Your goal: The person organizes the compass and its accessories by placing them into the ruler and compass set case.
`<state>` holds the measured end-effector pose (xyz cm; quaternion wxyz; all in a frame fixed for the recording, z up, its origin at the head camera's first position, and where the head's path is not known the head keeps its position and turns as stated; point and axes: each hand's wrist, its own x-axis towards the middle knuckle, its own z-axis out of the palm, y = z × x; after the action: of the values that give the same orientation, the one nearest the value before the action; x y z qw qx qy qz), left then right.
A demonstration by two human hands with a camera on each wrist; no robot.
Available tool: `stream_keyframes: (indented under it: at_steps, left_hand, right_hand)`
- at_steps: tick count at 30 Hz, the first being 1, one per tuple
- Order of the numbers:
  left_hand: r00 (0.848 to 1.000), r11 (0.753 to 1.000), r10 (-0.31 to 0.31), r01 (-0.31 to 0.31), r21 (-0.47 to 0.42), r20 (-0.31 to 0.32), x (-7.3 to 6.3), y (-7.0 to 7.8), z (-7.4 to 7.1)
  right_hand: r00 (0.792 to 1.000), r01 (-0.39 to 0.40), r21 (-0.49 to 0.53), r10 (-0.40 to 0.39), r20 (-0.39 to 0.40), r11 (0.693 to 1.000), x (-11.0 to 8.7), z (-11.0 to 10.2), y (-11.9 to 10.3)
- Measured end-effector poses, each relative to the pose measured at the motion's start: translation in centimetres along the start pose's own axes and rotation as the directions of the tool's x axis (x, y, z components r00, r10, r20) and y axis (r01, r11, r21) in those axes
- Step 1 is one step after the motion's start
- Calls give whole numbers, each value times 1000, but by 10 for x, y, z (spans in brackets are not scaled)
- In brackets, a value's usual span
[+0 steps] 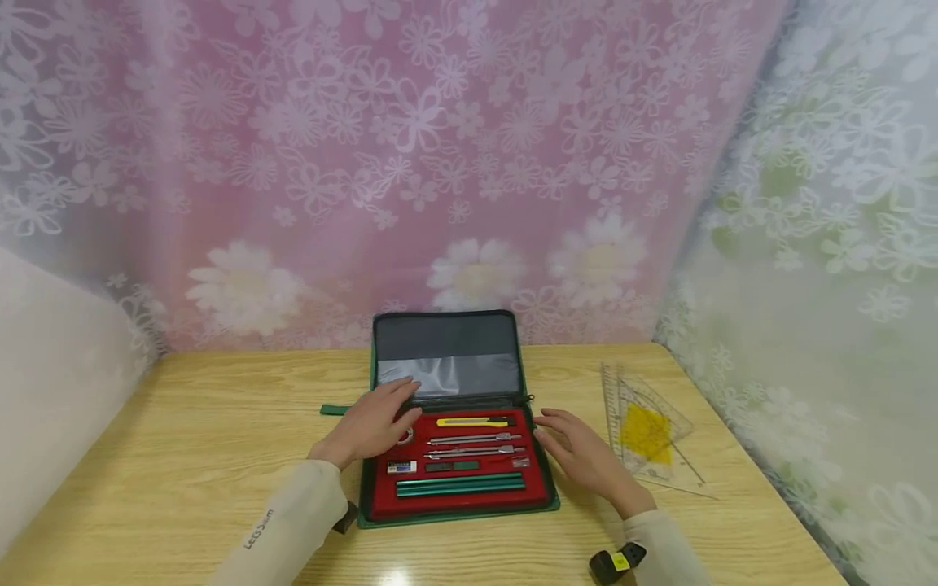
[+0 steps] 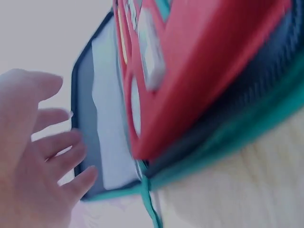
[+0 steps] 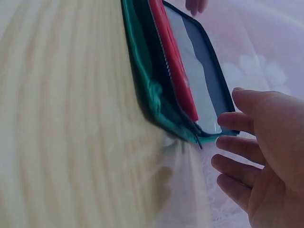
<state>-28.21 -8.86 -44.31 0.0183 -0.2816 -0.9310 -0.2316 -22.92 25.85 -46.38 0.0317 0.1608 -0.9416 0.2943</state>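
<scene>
A green zip case [image 1: 458, 521] lies unfolded on the table, its dark lid [image 1: 447, 335] standing up at the back. Its red insert [image 1: 458, 503] holds a yellow utility knife [image 1: 476, 422], two silver drawing compasses [image 1: 472, 445], an eraser [image 1: 401, 467] and green pencils [image 1: 460, 485]. Over the insert's left side is my left hand [image 1: 374, 422], fingers spread and partly covering a round item [image 1: 406, 437]. My right hand [image 1: 582, 456] hovers by the right edge, fingertips near the zip pull [image 1: 531, 398]. Neither hand grips anything; both show loosely extended fingers in the wrist views.
To the right on the wooden table [image 1: 220, 439] lie clear set squares [image 1: 677, 415] and a protractor-like clear piece around a yellow square [image 1: 646, 435]. A green strap [image 1: 334, 409] sticks out left of the case. Flowered curtains [image 1: 440, 163] hang behind and at the right.
</scene>
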Motion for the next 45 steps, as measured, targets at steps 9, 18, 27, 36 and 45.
stream_keyframes:
  at_steps: [9,18,27,36,45]
  left_hand:
    - [957,926,-267,221,-305,-117,11,-36,3]
    - [864,588,-501,387,-711,55,25,-58,4]
    - [818,298,-573,271,-915,55,32,-63,-4]
    - [852,323,-522,157,-933,-37,43,-52,-23]
    - [874,440,-472,119,-890,-116,56,-40,-51]
  right_hand:
    - [999,-30,-12,30,-28,999,-10,-1,14]
    - [996,-71,-25,69,-55,997,-20,-9,25]
    - [956,-232,-48,219,-198,971,-36,-41,48]
    - [836,-539,-148,505,-216,829,-52,-66,70]
    - [791,-611,-120,602,-106,782,-48,-68,75]
